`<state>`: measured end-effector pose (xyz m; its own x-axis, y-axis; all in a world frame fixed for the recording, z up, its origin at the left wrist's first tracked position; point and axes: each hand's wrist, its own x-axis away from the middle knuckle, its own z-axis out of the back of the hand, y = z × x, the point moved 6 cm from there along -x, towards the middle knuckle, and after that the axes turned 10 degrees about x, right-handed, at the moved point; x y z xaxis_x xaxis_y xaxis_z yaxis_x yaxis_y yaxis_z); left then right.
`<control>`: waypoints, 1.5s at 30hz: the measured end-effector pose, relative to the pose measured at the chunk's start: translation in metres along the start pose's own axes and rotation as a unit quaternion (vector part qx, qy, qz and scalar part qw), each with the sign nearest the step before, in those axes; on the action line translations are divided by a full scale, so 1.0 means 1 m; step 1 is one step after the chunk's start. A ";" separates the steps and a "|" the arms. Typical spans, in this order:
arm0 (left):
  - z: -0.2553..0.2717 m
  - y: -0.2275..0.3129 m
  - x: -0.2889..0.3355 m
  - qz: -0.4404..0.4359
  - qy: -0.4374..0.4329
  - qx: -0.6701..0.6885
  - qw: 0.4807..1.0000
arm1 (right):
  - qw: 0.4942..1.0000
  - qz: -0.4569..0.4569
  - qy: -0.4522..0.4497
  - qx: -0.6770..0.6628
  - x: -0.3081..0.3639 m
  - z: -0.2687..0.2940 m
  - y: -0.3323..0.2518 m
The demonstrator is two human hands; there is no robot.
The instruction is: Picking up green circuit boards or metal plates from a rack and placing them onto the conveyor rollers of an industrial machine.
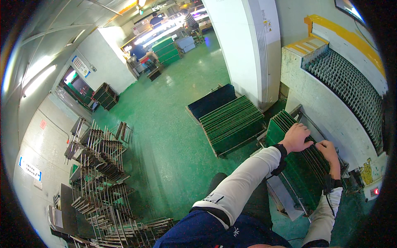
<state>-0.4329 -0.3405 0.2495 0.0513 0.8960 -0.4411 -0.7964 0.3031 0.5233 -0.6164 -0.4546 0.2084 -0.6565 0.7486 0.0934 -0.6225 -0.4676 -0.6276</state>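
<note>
In front of me on the right, a rack holds a row of thin green panels standing on edge. My left hand lies across the top edges toward the far end of the row, its fingers curled down over them. Close by on the right, my right hand grips the panels' edges with bent fingers. The fingertips are partly hidden, so how many panels each hand grasps cannot be told. Both wrists wear black bands over white sleeves.
A second rack of green panels stands on the floor to the left, with a dark board behind it. A machine with a slotted conveyor curves along the right. Metal racks crowd the left. People work far off.
</note>
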 end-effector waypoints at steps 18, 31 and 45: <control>0.001 0.001 0.000 -0.020 0.022 -0.001 1.000 | 1.000 0.007 0.005 -0.014 -0.002 -0.003 0.006; 0.001 0.000 0.001 -0.020 0.031 0.001 0.999 | 1.000 0.008 0.004 -0.005 -0.002 -0.003 0.006; 0.003 0.000 0.002 -0.011 0.017 0.011 1.000 | 1.000 0.006 0.004 0.002 -0.005 -0.005 0.007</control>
<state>-0.4314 -0.3381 0.2507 0.0476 0.8773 -0.4775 -0.7818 0.3303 0.5289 -0.6156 -0.4592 0.2001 -0.6599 0.7471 0.0800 -0.6164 -0.4774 -0.6263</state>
